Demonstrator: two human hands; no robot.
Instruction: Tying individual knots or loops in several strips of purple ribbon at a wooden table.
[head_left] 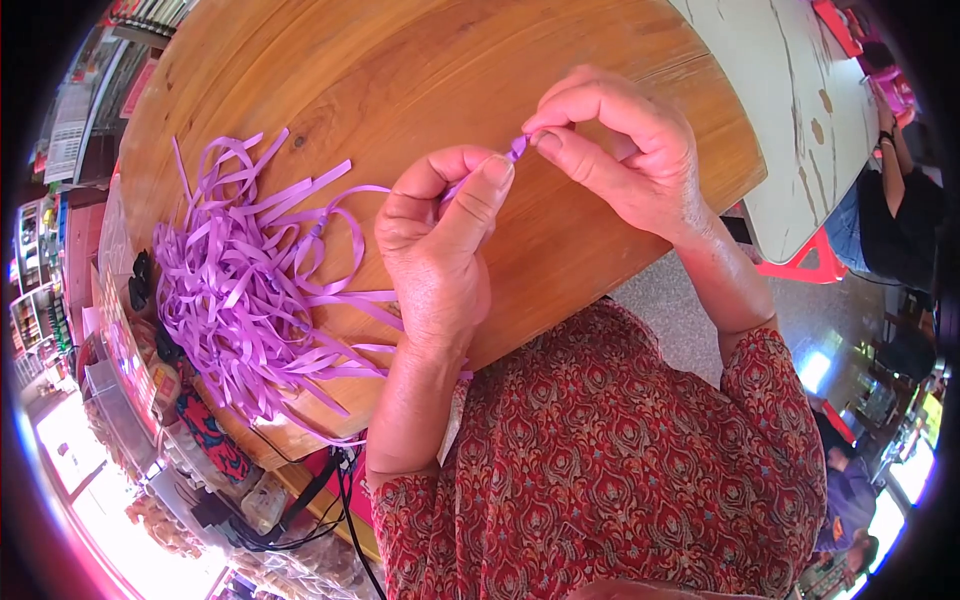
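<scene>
Between my hands, above the wooden table [420, 70], a short stretch of purple ribbon [517, 148] shows, with what looks like a small knot or fold in it. My left hand [445, 220] pinches the ribbon between thumb and forefinger, its other fingers curled in. My right hand [625, 150] pinches the ribbon's other end with thumb and fingertip. A big tangled heap of purple ribbons [235, 290] lies on the table to the left of my left hand. Some strands trail from the heap toward my left wrist and pass behind it.
A white marbled table [780, 100] adjoins at the right, with a red stool [815, 262] below it. People [905, 200] sit at the far right. Bags and black cables [345, 490] crowd the lower left beside the table edge. Shelves [85, 100] stand at the far left.
</scene>
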